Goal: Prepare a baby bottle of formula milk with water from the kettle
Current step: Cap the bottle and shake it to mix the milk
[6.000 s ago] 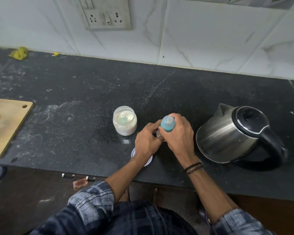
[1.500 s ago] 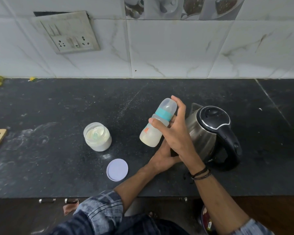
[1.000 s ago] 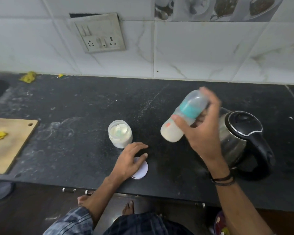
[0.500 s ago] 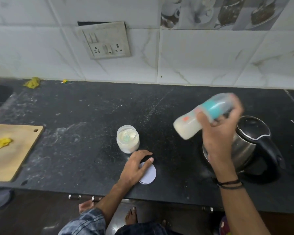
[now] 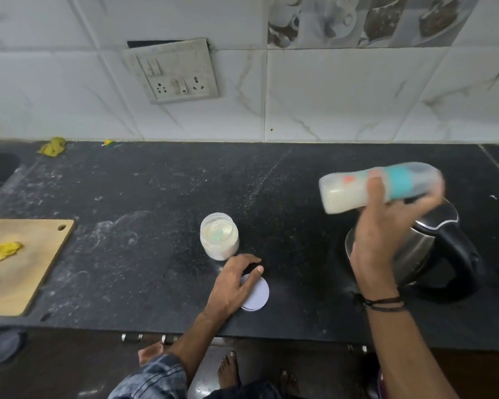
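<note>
My right hand grips the baby bottle in the air above the kettle. The bottle lies nearly sideways, blurred, capped with a clear cover and teal ring, milky liquid in its base end. The steel kettle with black lid and handle stands on the dark counter at the right, partly hidden by my hand. My left hand rests on the round white lid lying flat near the counter's front edge. Just behind it stands the open formula jar with powder and a scoop inside.
A wooden cutting board with a yellow scrap lies at the left edge. Yellow bits sit by the tiled wall. A socket panel hangs on the wall. Bare feet show below the counter.
My right hand has swung the capped bottle up and to the right, tipping it further sideways over the kettle. My left hand left the bottle and came down on the white lid.
</note>
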{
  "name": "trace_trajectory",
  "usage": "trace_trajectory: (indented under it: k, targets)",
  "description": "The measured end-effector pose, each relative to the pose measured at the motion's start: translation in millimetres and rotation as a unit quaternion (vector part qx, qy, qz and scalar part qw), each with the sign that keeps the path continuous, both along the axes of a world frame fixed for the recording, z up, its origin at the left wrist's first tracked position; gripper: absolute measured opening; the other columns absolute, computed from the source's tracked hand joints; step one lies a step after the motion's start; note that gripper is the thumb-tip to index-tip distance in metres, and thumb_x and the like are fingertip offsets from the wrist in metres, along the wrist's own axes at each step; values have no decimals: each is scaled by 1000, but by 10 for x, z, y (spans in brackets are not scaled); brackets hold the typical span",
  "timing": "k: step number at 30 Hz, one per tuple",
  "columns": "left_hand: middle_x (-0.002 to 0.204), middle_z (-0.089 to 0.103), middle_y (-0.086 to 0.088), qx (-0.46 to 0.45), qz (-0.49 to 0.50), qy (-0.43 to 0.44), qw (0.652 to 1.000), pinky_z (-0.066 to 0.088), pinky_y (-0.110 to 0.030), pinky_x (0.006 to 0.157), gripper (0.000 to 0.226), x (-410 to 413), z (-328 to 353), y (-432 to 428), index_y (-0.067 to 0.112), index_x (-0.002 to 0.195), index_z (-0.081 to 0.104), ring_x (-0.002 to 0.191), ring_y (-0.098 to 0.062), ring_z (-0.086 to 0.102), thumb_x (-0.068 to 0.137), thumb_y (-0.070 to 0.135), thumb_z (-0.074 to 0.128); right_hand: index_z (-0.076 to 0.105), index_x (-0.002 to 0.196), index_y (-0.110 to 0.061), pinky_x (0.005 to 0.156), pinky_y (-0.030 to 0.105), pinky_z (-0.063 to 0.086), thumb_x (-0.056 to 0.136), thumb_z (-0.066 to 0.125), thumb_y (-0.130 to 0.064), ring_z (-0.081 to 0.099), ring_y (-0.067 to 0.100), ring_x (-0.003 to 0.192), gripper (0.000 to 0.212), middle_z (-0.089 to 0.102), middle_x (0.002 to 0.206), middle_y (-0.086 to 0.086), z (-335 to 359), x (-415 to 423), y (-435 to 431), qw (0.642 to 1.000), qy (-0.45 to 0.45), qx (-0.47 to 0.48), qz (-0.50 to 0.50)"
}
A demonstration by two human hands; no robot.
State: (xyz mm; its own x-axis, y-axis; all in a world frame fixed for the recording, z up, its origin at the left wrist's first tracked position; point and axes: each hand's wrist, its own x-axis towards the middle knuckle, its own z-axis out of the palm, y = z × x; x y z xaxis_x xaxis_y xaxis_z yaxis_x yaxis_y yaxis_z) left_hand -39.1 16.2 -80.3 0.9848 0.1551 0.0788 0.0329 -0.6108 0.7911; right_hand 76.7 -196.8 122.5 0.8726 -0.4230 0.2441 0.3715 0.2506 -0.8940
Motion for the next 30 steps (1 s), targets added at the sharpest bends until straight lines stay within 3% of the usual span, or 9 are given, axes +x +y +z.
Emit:
trace_trajectory:
  k: [3,6,8,11,16,19,23,27,30]
  targets:
    - [124,62,25,-1,-2,-9,1000,37,-11,100,34,-18,-20,19,34,121,68,121,1,53,101,57,51,36,146,-20,85,26,59,81,85,-23,71,11,103,81,57,134,4,-71,-105,12,992,17,-86,92]
    - [124,62,26,-2,0,-3,1000,37,-10,99,33,-2,-6,8,36,121,67,121,1,53,101,57,52,33,146,-19,91,33,58,88,85,-25,70,15,109,79,55,138,6,-24,-57,-65,999,-39,-6,17]
    - [124,62,25,1,6,-2,1000,37,-10,98,34,0,-7,7,36,121,67,120,2,53,101,58,51,28,149,-18,92,34,59,91,81,-17,69,13,112,78,53,139,8,-1,-40,4,1000,-27,-3,0]
    - [123,62,24,6,0,-11,1000,36,-8,97,33,-11,-15,26,35,120,67,119,3,53,101,58,51,33,148,-17,86,25,58,89,79,-2,70,8,102,76,56,132,6,-94,-77,62,989,33,-102,105]
    - [120,61,30,12,7,-10,1000,35,-7,97,28,-1,-6,9,37,120,66,119,4,53,103,54,54,26,148,-18,93,34,59,90,80,-18,68,14,112,79,49,142,11,17,1,-44,999,-33,-22,5]
    - [121,59,34,8,7,-16,1000,38,-11,98,26,-11,-16,12,38,120,65,118,3,54,102,54,55,32,147,-23,87,25,58,87,82,-13,70,9,105,79,53,134,1,-68,-47,-25,988,13,-114,104]
    - [118,62,28,7,10,-9,1000,40,-16,98,26,-3,17,-5,37,119,66,117,2,54,101,53,56,26,150,-13,90,32,59,89,83,-21,70,14,107,84,55,136,6,-65,-39,-117,998,-35,-30,47]
    - [118,65,20,4,7,-13,1000,42,-19,100,29,-22,48,-7,29,120,68,116,0,55,101,49,59,31,150,-13,88,29,59,85,83,-15,70,11,105,84,56,133,3,-121,-110,-68,988,19,-100,120]
    - [118,67,15,3,5,-21,1000,42,-19,100,30,-13,84,-23,24,119,69,114,-3,57,100,46,61,27,149,-10,92,36,59,85,87,-22,69,21,112,89,48,146,21,-30,-57,-182,997,-41,-21,60]
